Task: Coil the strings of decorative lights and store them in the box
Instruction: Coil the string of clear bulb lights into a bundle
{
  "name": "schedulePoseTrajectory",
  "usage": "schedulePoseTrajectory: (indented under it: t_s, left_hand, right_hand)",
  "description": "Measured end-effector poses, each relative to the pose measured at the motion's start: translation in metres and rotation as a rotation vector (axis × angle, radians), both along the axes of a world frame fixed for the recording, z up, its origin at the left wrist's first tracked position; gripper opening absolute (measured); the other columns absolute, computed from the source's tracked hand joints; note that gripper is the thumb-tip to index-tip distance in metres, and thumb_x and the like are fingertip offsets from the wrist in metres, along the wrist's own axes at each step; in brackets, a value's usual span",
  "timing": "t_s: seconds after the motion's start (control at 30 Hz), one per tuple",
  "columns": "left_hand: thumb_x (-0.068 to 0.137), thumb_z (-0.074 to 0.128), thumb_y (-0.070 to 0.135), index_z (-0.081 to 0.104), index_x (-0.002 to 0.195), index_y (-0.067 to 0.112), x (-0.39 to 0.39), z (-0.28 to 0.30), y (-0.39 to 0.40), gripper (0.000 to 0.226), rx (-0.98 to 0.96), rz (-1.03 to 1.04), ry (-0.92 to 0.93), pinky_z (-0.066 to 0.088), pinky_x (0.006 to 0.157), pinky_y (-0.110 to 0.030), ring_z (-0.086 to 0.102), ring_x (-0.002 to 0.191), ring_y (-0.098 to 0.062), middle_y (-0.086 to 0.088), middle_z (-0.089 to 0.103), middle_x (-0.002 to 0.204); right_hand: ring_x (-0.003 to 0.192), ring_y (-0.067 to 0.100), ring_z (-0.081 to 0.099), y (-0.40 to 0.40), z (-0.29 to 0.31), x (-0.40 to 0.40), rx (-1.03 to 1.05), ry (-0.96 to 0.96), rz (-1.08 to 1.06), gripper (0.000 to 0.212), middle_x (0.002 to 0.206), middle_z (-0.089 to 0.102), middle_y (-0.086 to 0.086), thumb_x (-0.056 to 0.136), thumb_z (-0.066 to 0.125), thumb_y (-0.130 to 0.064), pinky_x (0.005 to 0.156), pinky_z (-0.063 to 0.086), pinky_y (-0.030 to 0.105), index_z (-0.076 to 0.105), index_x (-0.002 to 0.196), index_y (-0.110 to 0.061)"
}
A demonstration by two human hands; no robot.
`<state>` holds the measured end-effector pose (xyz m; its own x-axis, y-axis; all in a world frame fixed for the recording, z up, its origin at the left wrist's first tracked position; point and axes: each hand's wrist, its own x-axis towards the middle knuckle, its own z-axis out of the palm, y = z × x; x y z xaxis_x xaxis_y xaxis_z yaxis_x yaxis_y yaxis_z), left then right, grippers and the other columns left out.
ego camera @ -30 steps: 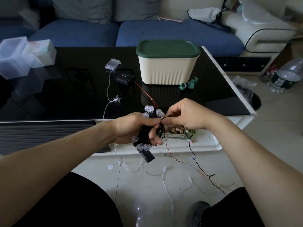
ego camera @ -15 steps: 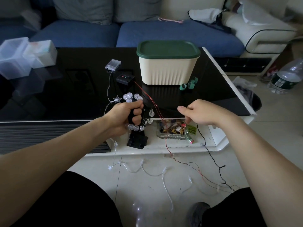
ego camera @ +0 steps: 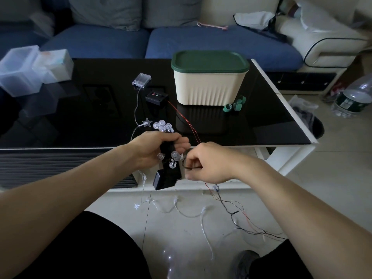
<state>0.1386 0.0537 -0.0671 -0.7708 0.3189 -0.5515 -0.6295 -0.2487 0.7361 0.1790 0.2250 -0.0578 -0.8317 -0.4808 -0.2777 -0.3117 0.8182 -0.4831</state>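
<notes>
Since half a second ago the right hand (ego camera: 209, 164) has been brought back in from the right, close beside the left hand (ego camera: 155, 150), and a loop of the black wire (ego camera: 188, 167) is now pinched in its curled fingers. Taking the cream box (ego camera: 209, 85) with its green lid as landmark, two clear plastic containers (ego camera: 34, 69) are seen far to its left on the black table (ego camera: 80, 117). Nearer, left of the box, a clear battery case (ego camera: 141, 81) and a black controller (ego camera: 156, 96) are lying. In front of the box, past the table's near edge, the coiled bulb string (ego camera: 163, 126) is gripped in the closed left hand, a black battery pack (ego camera: 166, 178) hanging below the fist. Green rings (ego camera: 235, 104) are touching the box's lower right corner. More loose wire (ego camera: 241, 218) is trailed over the floor below the right hand.
</notes>
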Motion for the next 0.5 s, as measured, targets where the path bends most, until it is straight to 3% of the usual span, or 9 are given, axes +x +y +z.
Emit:
schedulePoseTrajectory:
  t_s: [0.07,0.2,0.4,0.5]
  left_hand:
    - [0.096,0.056,0.004,0.065,0.101,-0.007,0.006,0.000,0.003,0.015,-0.079,-0.118,0.078,0.059,0.058,-0.027,0.073,0.068,-0.019,-0.012,0.074,0.081]
    - [0.093,0.061,0.004,0.071,0.073,-0.001,0.011,0.001,0.005,0.023,-0.207,-0.295,0.194,0.055,0.057,-0.025,0.070,0.063,-0.020,-0.013,0.071,0.071]
    - [0.089,0.066,0.006,0.063,0.064,-0.001,0.012,0.003,0.010,0.026,-0.325,-0.380,0.291,0.043,0.044,-0.020,0.057,0.043,-0.015,-0.009,0.060,0.054]
    - [0.091,0.062,0.011,0.066,0.060,0.004,0.014,0.003,0.010,0.033,-0.363,-0.467,0.295,0.037,0.039,-0.022,0.054,0.041,-0.018,-0.014,0.060,0.055]
  right_hand:
    - [0.066,0.004,0.056,-0.004,-0.001,0.002,-0.007,-0.054,0.040,0.010,0.070,0.058,-0.012,0.093,0.067,-0.033,0.065,0.044,0.027,0.066,0.084,-0.030]
    - [0.067,0.005,0.069,-0.001,0.001,0.005,-0.075,-0.164,0.025,0.014,0.068,0.073,-0.008,0.096,0.065,-0.031,0.074,0.056,0.031,0.073,0.088,-0.023]
    - [0.061,0.012,0.074,0.003,0.007,0.007,-0.275,-0.112,-0.137,0.013,0.066,0.075,0.000,0.089,0.073,-0.018,0.071,0.060,0.025,0.077,0.076,-0.016]
    - [0.052,0.007,0.069,0.002,0.009,0.007,-0.289,0.029,-0.203,0.014,0.059,0.072,-0.002,0.080,0.081,-0.022,0.061,0.059,0.026,0.075,0.069,-0.015]
